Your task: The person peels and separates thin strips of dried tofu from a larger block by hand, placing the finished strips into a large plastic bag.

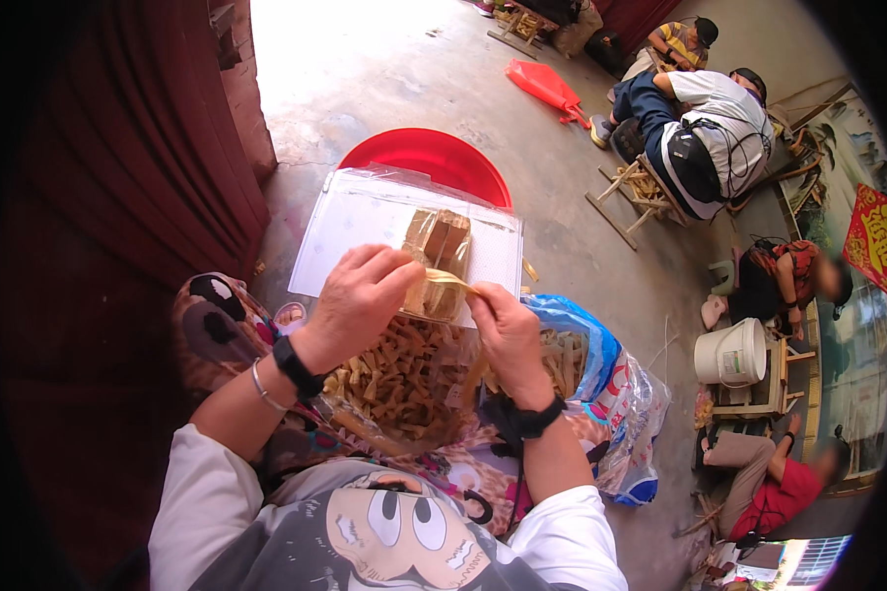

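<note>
Between my two hands a pale yellow, flat strip (446, 279) is stretched. My left hand (357, 298) is closed on its left end, and my right hand (509, 333) pinches the right end. Just beyond the strip, a brown block (438, 234) bound with clear tape rests on a white board (343, 225). Below my hands, in my lap, lies a clear-walled container or bag with many small brown knotted pieces (389, 379). A blue, white and red plastic bag (606, 369) beside my right forearm holds more such pieces.
A red round basin (429, 153) stands under the board's far edge. An orange-red plastic bag (547, 89) lies on the concrete floor. Several people sit along the right, near a wooden stool (641, 192) and a white bucket (729, 353). A dark red curtain (158, 148) hangs at left.
</note>
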